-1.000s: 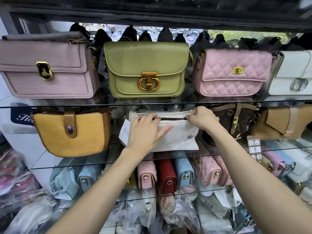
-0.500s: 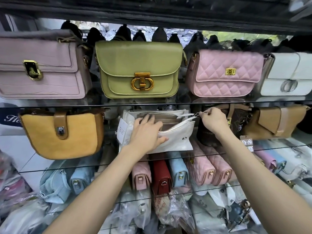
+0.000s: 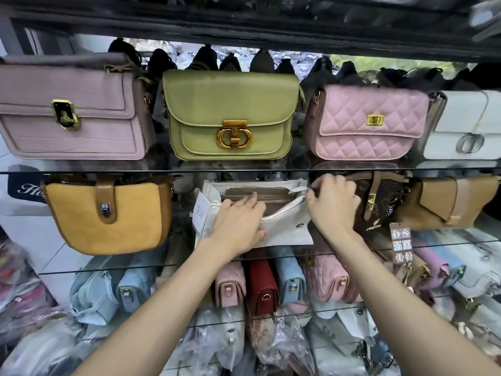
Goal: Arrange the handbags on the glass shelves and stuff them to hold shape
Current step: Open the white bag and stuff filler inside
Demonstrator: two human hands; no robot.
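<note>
A white handbag (image 3: 284,229) lies on the middle glass shelf (image 3: 108,269), between a mustard bag (image 3: 108,215) and a brown patterned bag (image 3: 379,202). Its top zipper is undone and the tan lining shows. My left hand (image 3: 238,223) lies flat on the front panel and presses it down, with the fingertips reaching over the rim into the opening. My right hand (image 3: 333,204) pinches the bag's right end beside the zipper. A paper tag (image 3: 202,213) hangs at the bag's left side.
The upper shelf holds a mauve bag (image 3: 70,112), a green bag (image 3: 230,115), a pink quilted bag (image 3: 366,123) and a white bag (image 3: 466,126). A tan bag (image 3: 455,202) sits at the far right. Below stand several small bags, among them a red bag (image 3: 261,289); plastic-wrapped bags lie underneath.
My right hand drew the zipper rightward, so the closed white handbag now gapes. My left hand slid up and pushed the front panel down, fingertips now at the opening.
</note>
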